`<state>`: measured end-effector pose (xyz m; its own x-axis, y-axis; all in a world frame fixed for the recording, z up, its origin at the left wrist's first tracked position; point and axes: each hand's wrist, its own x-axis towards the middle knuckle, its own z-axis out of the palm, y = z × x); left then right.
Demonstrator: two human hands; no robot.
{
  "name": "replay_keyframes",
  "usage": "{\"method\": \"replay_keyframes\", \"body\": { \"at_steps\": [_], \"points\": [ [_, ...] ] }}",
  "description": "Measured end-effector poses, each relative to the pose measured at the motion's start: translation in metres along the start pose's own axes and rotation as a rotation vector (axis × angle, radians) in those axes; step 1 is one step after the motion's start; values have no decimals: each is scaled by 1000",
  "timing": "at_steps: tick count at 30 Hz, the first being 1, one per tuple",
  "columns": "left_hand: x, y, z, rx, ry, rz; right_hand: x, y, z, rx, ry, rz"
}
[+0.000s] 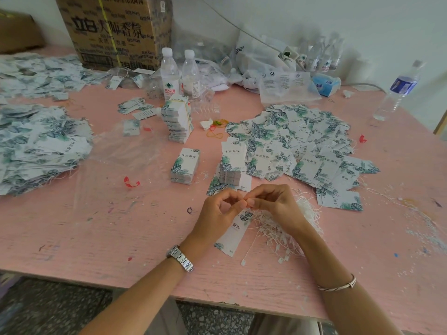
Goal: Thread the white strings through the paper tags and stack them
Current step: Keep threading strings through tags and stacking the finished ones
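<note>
Fingertips (242, 204) of both hands meet: my left hand (219, 213) grips a tag (233, 235) by its top, the tag hanging toward me, and my right hand (273, 201) pinches that same top edge, over a tangle of strings (285, 228). Beyond stand stacks (185, 166), with loose tags (302, 139) heaped to the right and bottles (170, 73) and a carton (116, 30) behind, all on a pink table (121, 226) by a white wall.

Two hands (219, 215) (275, 201); one wristwatch (181, 258); one bangle (338, 285)

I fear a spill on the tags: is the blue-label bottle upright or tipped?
Upright: the bottle stands on its base on the table, neck up, beside the tags.
</note>
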<state>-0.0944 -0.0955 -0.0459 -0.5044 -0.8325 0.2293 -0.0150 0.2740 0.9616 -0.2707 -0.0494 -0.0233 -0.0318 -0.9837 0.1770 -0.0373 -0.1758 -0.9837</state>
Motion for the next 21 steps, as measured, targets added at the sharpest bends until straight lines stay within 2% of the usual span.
{"method": "replay_keyframes", "body": {
  "at_steps": [4,10,15,21],
  "points": [
    [0,-2,1,-20,10,-31,1,0,0,30,-15,3],
    [1,-2,3,-18,127,15,5,1,0,154,-16,-1],
    [2,-9,1,86,214,1,7,0,-6,313,51,21],
    [1,-6,1,65,123,-116,11,-1,-11,455,142,2]
  ]
}}
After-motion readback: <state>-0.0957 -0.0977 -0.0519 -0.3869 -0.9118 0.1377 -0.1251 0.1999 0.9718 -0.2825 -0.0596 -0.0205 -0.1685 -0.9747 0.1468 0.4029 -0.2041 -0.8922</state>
